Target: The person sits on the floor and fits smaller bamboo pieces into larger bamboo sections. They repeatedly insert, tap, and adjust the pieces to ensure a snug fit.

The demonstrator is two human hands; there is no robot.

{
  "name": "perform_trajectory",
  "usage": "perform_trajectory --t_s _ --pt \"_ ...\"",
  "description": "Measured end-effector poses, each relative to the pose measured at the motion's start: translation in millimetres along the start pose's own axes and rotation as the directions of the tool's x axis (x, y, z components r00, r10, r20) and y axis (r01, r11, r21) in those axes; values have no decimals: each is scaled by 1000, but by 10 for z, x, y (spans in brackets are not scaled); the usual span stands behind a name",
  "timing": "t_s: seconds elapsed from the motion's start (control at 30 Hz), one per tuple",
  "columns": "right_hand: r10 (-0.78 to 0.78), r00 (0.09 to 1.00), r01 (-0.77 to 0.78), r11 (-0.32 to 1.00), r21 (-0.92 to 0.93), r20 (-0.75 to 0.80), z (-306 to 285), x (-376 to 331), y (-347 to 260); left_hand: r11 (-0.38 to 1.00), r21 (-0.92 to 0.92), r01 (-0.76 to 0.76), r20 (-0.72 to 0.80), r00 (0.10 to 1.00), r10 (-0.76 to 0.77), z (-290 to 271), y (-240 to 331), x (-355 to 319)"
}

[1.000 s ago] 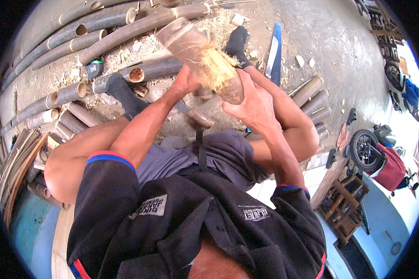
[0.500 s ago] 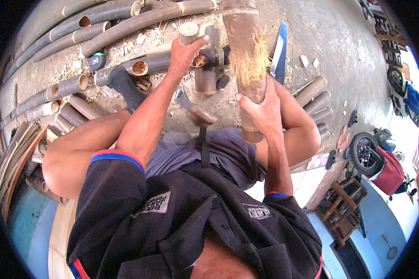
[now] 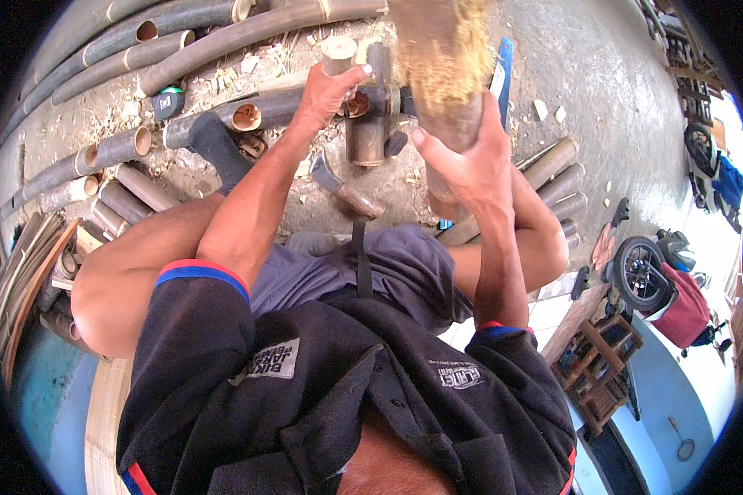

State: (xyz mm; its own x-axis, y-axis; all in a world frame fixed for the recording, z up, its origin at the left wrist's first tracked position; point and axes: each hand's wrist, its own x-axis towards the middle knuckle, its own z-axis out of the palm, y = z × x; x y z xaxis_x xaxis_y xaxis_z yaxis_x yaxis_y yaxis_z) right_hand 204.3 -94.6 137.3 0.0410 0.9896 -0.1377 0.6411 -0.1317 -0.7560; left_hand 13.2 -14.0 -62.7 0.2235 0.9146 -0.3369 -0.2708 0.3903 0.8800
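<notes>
One head-worn fisheye view looks steeply down the person's chest and knees to the ground; the hands sit close beneath the lens; bamboo poles (image 3: 182, 37) curve along the upper rim; no second view.
</notes>
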Motion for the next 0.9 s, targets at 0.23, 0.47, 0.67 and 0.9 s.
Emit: perform_trajectory --t_s 0.23,0.47,0.67,0.9 --pt "-156 979 193 913 -359 131 94 278 -168 962 49 -270 38 963 269 33 -62 3" --pt "29 980 42 937 -346 196 36 -96 -91 900 163 -404 276 895 351 195 -178 -262" --pt "-1 992 40 952 -303 128 244 -376 288 953 -230 -199 323 908 268 144 -395 -189" --pt "134 991 -134 991 18 -10 -57 -384 132 993 74 -89 -148 984 99 253 20 -97"
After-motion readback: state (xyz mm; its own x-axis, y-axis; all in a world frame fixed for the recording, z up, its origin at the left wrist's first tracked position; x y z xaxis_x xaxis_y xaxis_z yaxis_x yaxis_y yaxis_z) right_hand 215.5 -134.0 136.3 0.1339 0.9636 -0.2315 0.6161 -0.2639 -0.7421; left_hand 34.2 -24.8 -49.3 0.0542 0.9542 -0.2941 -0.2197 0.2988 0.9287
